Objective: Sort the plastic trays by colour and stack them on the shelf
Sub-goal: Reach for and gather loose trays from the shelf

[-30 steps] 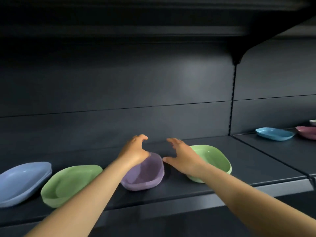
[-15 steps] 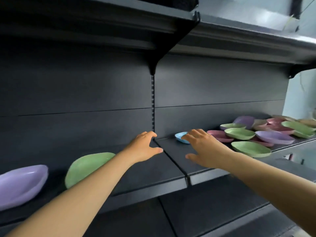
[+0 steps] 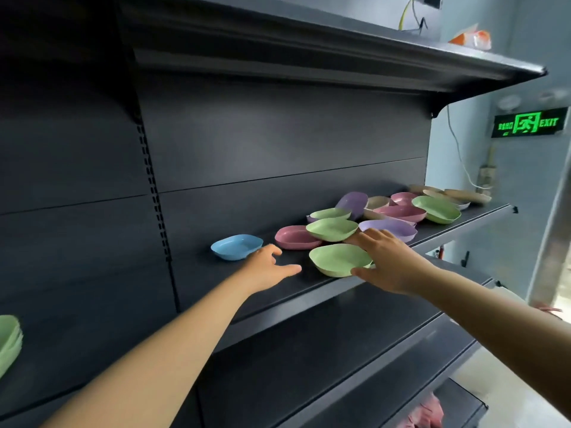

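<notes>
A loose pile of plastic trays in green, purple, pink and beige lies on the dark shelf point(image 3: 296, 285) to the right. The nearest green tray point(image 3: 338, 259) sits at the shelf's front edge. My right hand point(image 3: 387, 262) reaches over its right rim, fingers spread and thumb under the rim's edge, holding nothing. My left hand point(image 3: 268, 268) hovers open above the shelf just left of that tray. A lone blue tray point(image 3: 236, 246) lies behind my left hand, and a pink tray point(image 3: 293, 236) sits beside it. A green stack point(image 3: 9, 341) shows at the far left edge.
An upper shelf point(image 3: 340, 54) overhangs the trays. A lower shelf point(image 3: 340, 359) juts out below my arms. A lit green exit sign point(image 3: 530, 122) hangs on the wall at right, with a white cable point(image 3: 460, 156) beside the shelf end.
The view has swung right, away from the sorted trays. Both hands have moved right along the shelf to the mixed pile, and my right hand has arrived at the nearest green tray.
</notes>
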The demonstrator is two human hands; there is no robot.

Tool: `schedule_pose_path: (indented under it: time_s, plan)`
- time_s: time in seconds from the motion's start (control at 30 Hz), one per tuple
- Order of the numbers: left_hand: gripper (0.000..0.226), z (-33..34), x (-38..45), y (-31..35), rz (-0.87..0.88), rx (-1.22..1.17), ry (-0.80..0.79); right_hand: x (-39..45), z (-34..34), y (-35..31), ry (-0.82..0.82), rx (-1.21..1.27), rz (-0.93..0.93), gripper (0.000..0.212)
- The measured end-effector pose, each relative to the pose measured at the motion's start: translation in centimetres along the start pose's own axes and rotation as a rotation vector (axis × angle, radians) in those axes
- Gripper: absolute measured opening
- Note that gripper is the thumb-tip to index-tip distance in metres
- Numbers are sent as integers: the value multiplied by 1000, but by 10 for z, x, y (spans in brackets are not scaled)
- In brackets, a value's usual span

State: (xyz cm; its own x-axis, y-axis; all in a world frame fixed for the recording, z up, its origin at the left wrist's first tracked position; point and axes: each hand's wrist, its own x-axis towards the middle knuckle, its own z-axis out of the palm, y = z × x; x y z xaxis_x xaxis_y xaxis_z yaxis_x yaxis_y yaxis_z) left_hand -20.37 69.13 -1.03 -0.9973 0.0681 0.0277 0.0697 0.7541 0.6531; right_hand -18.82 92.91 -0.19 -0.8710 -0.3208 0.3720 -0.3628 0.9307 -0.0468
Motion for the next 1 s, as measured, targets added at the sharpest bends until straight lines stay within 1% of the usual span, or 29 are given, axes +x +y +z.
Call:
schedule_pose_path:
  time_s: [0.13, 0.2, 0.3, 0.37, 0.47, 0.53, 0.6, 0.63, 0.73, 0.77, 0.8, 0.83, 0.87, 0.9, 1.0]
  plan:
    - [78, 29, 47, 11, -38, -48, -66, 17, 19, 37, -12, 88, 22, 65]
    - [88, 41, 73, 13, -56, -64, -98, 34, 26, 52, -27, 94, 41, 64]
    - [103, 56, 113, 17, -94, -77, -160, 71, 30, 78, 0, 128, 51, 62]
    - [102, 64, 132, 18, -118, -86, -193, 95, 30, 94, -2, 199, 84, 64]
    - [89, 73, 155, 17, -124, -104, -233, 128, 34, 119, -31, 288, 122, 55]
    - [95, 79, 165, 16, -134, -56, -246, 150, 43, 134, -73, 368, 138, 42]
    - [103, 82, 171, 17, -132, 51, -234, 171, 52, 146, -143, 450, 128, 26]
    - [101, 83, 172, 19, -129, 100, -233, 180, 56, 148, -195, 462, 111, 24]
    - [84, 82, 178, 20, -134, 131, -261, 209, 66, 158, -365, 493, 101, 24]
    - [88, 82, 181, 18, -128, 126, -261, 221, 70, 161, -400, 481, 115, 19]
    - [92, 82, 184, 15, -134, 129, -257, 233, 75, 163, -429, 439, 124, 25]
    - [92, 82, 185, 14, -144, 142, -253, 243, 80, 164, -463, 358, 127, 41]
    - [86, 82, 184, 16, -156, 153, -258, 251, 84, 164, -500, 267, 120, 50]
    - [79, 81, 182, 19, -168, 154, -265, 257, 88, 164, -517, 211, 99, 54]
    - [62, 81, 178, 29, -187, 137, -270, 263, 95, 164, -506, 194, 29, 72]
